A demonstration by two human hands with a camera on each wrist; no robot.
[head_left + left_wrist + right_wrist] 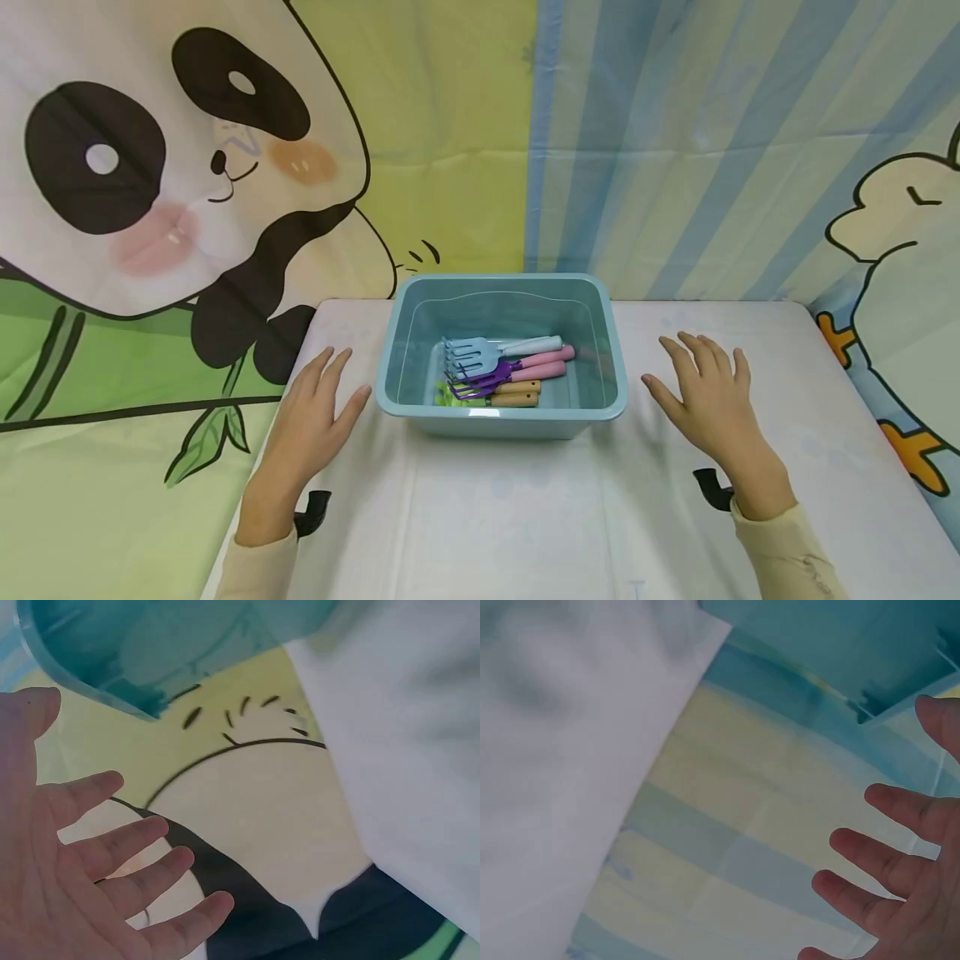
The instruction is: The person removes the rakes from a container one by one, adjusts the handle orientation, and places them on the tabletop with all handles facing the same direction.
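A blue-green plastic basin stands at the far side of the table. Inside it lie small hand rakes: light blue ones, purple ones with pink handles, and green-headed tools with wooden handles, whose heads are partly hidden. My left hand hovers left of the basin with its fingers spread, holding nothing. On the other side, my right hand is likewise spread and apart from the basin. Both wrist views show extended fingers, with the basin's side above the left ones and its wall above the right ones.
A white cloth covers the table, whose back edge runs just behind the basin. Behind hangs a printed curtain with a panda and blue stripes. A black curved piece sits at the left wrist, another at the right.
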